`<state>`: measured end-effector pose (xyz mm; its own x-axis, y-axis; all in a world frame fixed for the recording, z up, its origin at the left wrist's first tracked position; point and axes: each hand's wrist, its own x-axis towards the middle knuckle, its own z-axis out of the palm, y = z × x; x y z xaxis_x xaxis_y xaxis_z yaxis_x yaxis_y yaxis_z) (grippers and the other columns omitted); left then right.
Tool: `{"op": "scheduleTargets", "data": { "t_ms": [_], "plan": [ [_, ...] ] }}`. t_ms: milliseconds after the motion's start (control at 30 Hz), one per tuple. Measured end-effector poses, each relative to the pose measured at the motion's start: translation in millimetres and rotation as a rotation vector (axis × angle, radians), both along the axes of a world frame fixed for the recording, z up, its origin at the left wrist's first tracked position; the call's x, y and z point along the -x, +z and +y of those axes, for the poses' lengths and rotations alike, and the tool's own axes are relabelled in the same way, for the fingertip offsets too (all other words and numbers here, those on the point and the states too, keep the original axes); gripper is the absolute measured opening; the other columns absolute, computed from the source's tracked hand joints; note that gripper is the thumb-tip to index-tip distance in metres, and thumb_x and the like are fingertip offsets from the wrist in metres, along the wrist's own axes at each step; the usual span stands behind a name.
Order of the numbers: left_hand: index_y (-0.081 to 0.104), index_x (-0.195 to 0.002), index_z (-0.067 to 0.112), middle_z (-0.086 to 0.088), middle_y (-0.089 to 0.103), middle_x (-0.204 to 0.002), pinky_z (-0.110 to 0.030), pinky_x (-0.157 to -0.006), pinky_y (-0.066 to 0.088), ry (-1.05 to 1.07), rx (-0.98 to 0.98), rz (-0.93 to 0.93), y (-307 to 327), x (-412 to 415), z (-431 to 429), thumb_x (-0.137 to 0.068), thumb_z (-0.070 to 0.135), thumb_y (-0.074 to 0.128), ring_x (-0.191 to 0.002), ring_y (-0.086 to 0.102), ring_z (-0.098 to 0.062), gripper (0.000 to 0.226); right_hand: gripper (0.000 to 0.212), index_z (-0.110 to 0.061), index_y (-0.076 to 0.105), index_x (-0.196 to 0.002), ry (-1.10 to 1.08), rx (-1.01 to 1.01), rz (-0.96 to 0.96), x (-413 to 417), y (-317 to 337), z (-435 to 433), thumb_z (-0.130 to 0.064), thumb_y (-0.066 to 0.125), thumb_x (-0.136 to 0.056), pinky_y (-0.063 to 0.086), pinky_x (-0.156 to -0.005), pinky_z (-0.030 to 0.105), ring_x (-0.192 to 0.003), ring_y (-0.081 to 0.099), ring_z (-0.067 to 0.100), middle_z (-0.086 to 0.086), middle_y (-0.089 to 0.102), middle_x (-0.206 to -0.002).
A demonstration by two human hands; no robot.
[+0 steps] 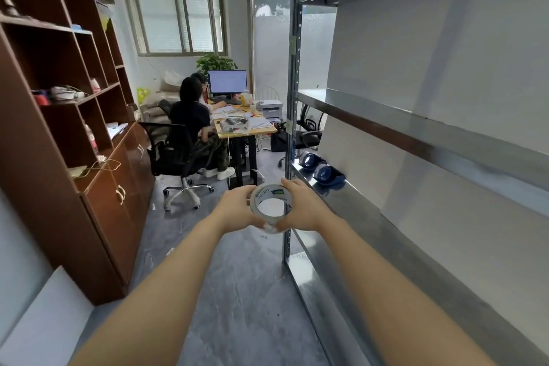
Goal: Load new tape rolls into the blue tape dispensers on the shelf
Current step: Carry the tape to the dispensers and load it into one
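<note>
A roll of clear tape (259, 193) with a white core and a green label is held upright in front of me, its hole facing me. My left hand (236, 206) grips its left side and my right hand (303, 211) grips its right side. Two blue tape dispensers (319, 169) lie side by side on the metal shelf (353, 202), at its far end, just beyond and to the right of the roll. The hands and roll hover in front of the shelf's upright post, a little short of the dispensers.
The metal shelving unit (386, 116) fills the right side, with its post (292, 98) near my hands. A brown cabinet (59, 128) lines the left wall. Two people sit at a desk (246, 128) ahead. A white board (44, 321) leans at lower left.
</note>
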<state>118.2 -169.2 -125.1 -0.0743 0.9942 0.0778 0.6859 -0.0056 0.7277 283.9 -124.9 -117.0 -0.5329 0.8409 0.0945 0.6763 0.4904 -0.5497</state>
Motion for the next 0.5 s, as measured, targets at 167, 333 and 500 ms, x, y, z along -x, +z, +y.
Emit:
{"op": "scheduleTargets", "data": {
  "t_ms": [167, 333, 500],
  "plan": [
    [0.050, -0.133, 0.026, 0.004, 0.065, -0.119, -0.038, -0.097, 0.050, -0.048, 0.061, -0.082, -4, 50, 53, -0.053, 0.017, 0.087, -0.114, 0.059, -0.017, 0.088, 0.124, -0.010, 0.010, -0.152, -0.082, 0.090, 0.115, 40, -7, 41, -0.028, 0.088, -0.057, 0.031, -0.114, 0.036, -0.141, 0.028, 0.023, 0.003, 0.022, -0.155],
    [0.040, -0.142, 0.023, -0.002, 0.063, -0.127, -0.039, -0.099, 0.050, -0.079, 0.068, -0.143, 1, 83, 98, -0.052, 0.013, 0.088, -0.113, 0.061, -0.016, 0.103, 0.127, -0.011, 0.014, -0.151, -0.170, 0.074, 0.163, 71, -6, 79, -0.035, 0.089, -0.051, 0.034, -0.111, 0.037, -0.137, 0.032, 0.023, 0.004, 0.027, -0.149],
    [0.046, -0.137, 0.029, -0.001, 0.065, -0.124, -0.037, -0.083, 0.059, -0.124, 0.051, -0.134, -2, 98, 144, -0.051, 0.015, 0.088, -0.109, 0.063, -0.014, 0.096, 0.109, -0.012, 0.034, -0.142, -0.233, 0.079, 0.185, 84, -10, 121, -0.032, 0.090, -0.051, 0.032, -0.103, 0.024, -0.132, 0.034, 0.020, 0.005, 0.023, -0.145]
  ]
}}
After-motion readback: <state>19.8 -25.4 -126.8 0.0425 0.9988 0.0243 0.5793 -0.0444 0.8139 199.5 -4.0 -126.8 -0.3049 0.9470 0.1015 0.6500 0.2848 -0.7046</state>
